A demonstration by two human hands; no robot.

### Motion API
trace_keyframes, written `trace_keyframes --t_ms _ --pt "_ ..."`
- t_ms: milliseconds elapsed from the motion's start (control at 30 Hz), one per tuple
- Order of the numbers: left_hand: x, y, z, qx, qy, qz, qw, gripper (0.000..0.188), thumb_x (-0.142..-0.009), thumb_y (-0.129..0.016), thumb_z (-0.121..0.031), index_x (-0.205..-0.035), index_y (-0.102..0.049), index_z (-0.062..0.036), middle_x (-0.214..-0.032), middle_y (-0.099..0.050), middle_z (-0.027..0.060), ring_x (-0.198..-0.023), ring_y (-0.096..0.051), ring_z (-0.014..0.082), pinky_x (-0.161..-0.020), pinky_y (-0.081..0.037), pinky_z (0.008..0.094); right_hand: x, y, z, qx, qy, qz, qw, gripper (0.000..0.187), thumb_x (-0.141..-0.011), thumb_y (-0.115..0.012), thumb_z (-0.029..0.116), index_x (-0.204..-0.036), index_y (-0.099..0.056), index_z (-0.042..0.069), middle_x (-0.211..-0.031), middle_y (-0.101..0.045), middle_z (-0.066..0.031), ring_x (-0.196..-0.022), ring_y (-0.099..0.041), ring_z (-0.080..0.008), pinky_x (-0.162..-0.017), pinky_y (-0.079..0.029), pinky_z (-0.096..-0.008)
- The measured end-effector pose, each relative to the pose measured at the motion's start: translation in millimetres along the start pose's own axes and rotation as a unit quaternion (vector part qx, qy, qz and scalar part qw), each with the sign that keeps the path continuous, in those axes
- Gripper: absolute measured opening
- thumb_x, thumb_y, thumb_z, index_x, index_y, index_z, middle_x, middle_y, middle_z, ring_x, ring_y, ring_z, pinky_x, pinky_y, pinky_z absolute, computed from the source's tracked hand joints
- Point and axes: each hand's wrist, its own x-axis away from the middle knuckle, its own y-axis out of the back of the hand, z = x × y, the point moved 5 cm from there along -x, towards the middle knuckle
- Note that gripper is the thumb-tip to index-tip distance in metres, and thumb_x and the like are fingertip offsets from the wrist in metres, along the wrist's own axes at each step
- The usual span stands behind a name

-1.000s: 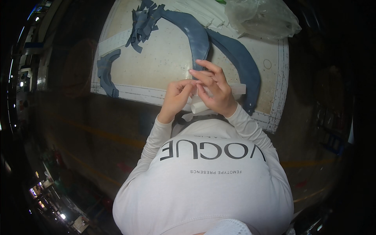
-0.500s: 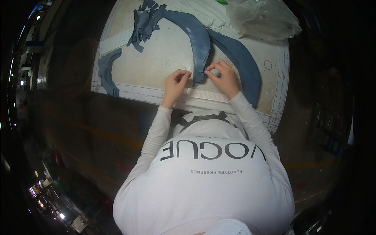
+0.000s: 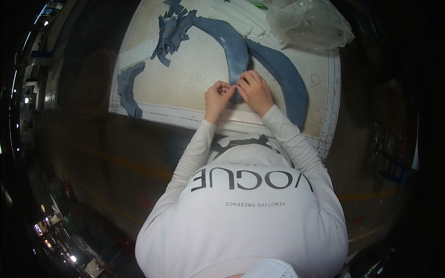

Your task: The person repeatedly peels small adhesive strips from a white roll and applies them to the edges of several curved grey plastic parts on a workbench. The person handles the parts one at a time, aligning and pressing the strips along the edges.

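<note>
A stack of long, curved blue fabric pieces (image 3: 235,51) lies on the table, its narrow near end between my hands. My left hand (image 3: 218,99) is closed, thumb and forefinger pinched at the left edge of that end. Closed as well, my right hand (image 3: 256,94) pinches the same end from the right, its fingertips meeting those of the left. The fingers partly cover the layered fabric edges there. Right of my right hand curves a second blue fabric stack (image 3: 292,81).
A pale worktable (image 3: 185,78) has printed rulers along its edges. Blue fabric strips (image 3: 170,39) are heaped at the back left, and a short curved blue piece (image 3: 128,90) lies at the left edge. White strips (image 3: 238,16) and a clear plastic bag (image 3: 313,23) sit at the back.
My hands have come together over the near end of the middle fabric stack. The left moved right, the right moved slightly left; before, they were apart on either side of it.
</note>
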Motion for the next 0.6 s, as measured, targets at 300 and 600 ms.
trace_keyframes --t_ms 300,600 --pt "5.3 0.3 -18.8 -0.032 -0.080 -0.049 0.995 0.017 -0.083 -0.076 -0.016 -0.083 -0.068 -0.0013 -0.067 -0.065 0.0008 -0.057 -0.055 0.0061 -0.056 -0.046 0.0211 -11.1 1.7 -8.1 -0.007 -0.026 -0.031 0.999 0.010 -0.073 -0.074 0.010 -0.080 -0.068 0.009 -0.093 -0.060 -0.0020 -0.093 -0.057 -0.0228 -0.078 -0.049 -0.0363" --pt "24.9 -3.7 5.8 0.056 0.060 0.086 0.993 0.018 -0.086 -0.075 -0.016 -0.089 -0.067 -0.0001 -0.070 -0.065 -0.0013 -0.061 -0.057 0.0042 -0.058 -0.047 0.0200 16.9 11.7 -21.6 -0.176 -0.119 -0.049 0.976 0.011 -0.071 -0.078 0.010 -0.080 -0.072 0.008 -0.089 -0.061 -0.0056 -0.091 -0.056 -0.0258 -0.078 -0.048 -0.0362"
